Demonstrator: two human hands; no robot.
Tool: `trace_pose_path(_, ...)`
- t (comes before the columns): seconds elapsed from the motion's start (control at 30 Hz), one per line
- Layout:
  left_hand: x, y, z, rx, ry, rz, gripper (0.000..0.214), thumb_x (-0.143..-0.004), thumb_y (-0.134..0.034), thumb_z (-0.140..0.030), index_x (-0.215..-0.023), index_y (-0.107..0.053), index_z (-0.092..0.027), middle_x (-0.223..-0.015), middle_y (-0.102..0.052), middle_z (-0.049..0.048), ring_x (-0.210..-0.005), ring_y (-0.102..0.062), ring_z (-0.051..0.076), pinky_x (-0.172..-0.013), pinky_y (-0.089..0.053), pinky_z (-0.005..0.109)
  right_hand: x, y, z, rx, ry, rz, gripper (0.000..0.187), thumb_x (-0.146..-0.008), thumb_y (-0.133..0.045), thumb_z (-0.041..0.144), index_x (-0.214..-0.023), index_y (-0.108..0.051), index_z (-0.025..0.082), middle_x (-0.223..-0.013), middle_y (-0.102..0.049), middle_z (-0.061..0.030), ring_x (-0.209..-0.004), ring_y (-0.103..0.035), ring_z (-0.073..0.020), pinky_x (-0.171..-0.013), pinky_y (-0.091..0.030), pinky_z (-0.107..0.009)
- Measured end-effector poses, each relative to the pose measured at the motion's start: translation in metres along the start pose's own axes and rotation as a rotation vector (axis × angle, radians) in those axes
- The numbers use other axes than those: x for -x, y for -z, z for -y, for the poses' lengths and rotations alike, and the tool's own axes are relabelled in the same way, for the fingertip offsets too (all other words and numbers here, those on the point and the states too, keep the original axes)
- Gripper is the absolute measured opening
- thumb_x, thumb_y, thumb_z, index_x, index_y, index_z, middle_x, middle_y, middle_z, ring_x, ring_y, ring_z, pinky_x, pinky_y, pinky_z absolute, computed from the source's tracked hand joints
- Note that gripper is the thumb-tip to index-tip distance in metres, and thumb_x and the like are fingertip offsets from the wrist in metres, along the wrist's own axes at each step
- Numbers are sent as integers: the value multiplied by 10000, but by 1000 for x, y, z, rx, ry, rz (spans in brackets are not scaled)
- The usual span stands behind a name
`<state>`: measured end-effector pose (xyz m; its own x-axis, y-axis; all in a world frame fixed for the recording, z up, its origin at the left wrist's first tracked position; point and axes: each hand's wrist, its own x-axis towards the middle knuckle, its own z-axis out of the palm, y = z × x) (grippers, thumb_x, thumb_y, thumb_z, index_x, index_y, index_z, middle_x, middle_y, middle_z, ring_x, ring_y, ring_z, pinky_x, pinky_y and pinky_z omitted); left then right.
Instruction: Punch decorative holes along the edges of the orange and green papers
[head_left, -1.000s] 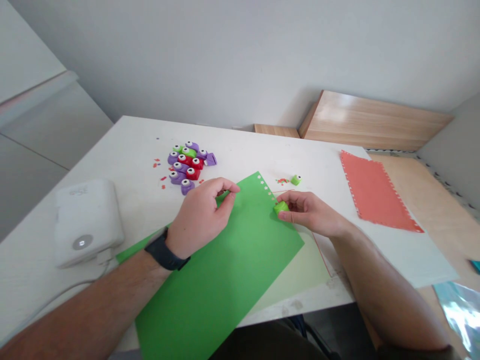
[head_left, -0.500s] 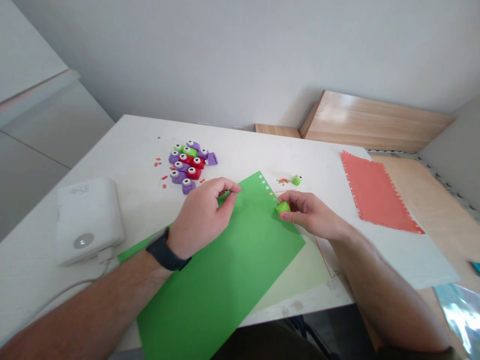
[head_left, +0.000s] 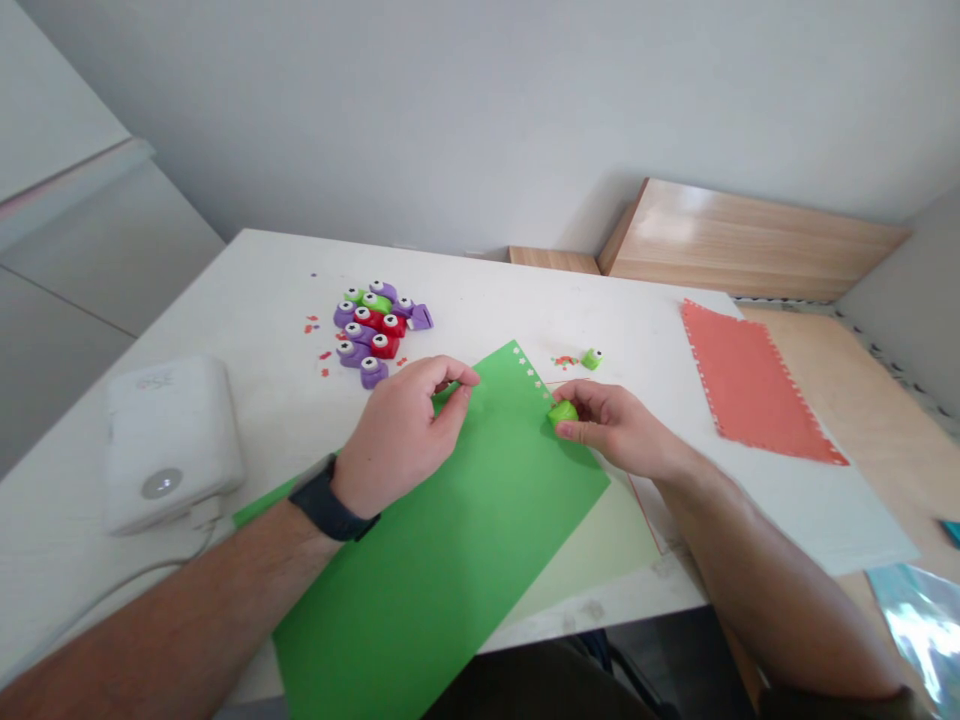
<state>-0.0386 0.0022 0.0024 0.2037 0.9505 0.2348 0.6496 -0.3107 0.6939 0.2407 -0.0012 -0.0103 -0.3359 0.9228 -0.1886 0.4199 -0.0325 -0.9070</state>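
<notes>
We are gripping the lime punch [head_left: 563, 413] in our right hand [head_left: 615, 425], keeping it, as half a second earlier, at the 2 o'clock edge of the green sheet [head_left: 450, 560], holding our left hand [head_left: 405, 425] nearly pinched at 12 o'clock, paper contact hidden, grip undetermined

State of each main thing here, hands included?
Bare right hand, closed on lime-green plastic punch
Bare left hand, fingers curled
Rectangular green paper sheet, star-punched along one edge
Lone lime-green plastic punch, unheld
Purple, red and lime-green plastic punches, clustered, unheld
Rectangular red-orange paper sheet, punched along edges
White plastic box, cable attached; power state unclear
Coloured paper bits, scattered
</notes>
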Motion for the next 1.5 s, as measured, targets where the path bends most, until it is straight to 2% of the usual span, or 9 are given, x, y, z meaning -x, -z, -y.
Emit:
trace_pose_path(0.27,1,-1,2,-9,7,8,156,-965,-577,-304,-1032,-708,-252,-1050,-775,3,-916,-706,216,-860,-534,349,-2,-3,-2,12,-13,11,260,-830,-750,320,-1052,-697,195,-796,-588,7,-707,-505,-149,-654,-421,-292)
trace_pose_path(0.5,-1,-2,3,-7,4,5,152,-967,-581,-294,-1036,-708,-244,-1038,-774,8,-905,-704,212,-860,-524,343,0,-1,5,-75,-31,39,335,-813,-775,334,-1085,-655,181,-805,-568,10,-692,-485,-139,-650,-409,-295)
trace_pose_path(0.77,0,-2,3,6,6,-1,145,-965,-586,-291,-1035,-705,-248,-1042,-774,6,-905,-704,213,-867,-524,350,3,9,10,-81,-1,47,336,-861,-750,386,-1126,-664,198,-831,-590,-4,-734,-528,-165,-686,-422,-315)
trace_pose_path(0.93,-1,-1,2,6,7,-1,142,-967,-584,-298,-1028,-701,-246,-1043,-768,7,-923,-701,212,-867,-520,349,1,16,10,-82,50,-50,302,-871,-743,406,-1094,-689,209,-913,-639,-21,-807,-544,-187,-726,-404,-329)
trace_pose_path(1.13,-1,0,2,-8,12,4,151,-967,-569,-302,-1026,-696,-246,-1039,-770,18,-912,-696,224,-859,-519,363,-3,16,4,-115,24,-176,329,-883,-732,420,-1112,-695,187,-844,-604,-2,-721,-465,-147,-673,-343,-309)
trace_pose_path(1.33,-1,1,1,-9,12,13,160,-970,-561,-315,-1035,-691,-249,-1069,-772,25,-932,-698,232,-890,-526,374,-6,15,5,-174,15,-263,398,-861,-748,480,-1125,-702,186,-838,-627,-10,-749,-519,-156,-663,-381,-294)
trace_pose_path(1.5,-1,1,1,-5,19,15,161,-971,-561,-306,-1041,-693,-245,-1065,-772,21,-921,-696,226,-893,-529,371,-10,15,0,-69,71,-378,408,-887,-722,508,-1158,-699,204,-854,-649,-11,-751,-536,-154,-668,-420,-290)
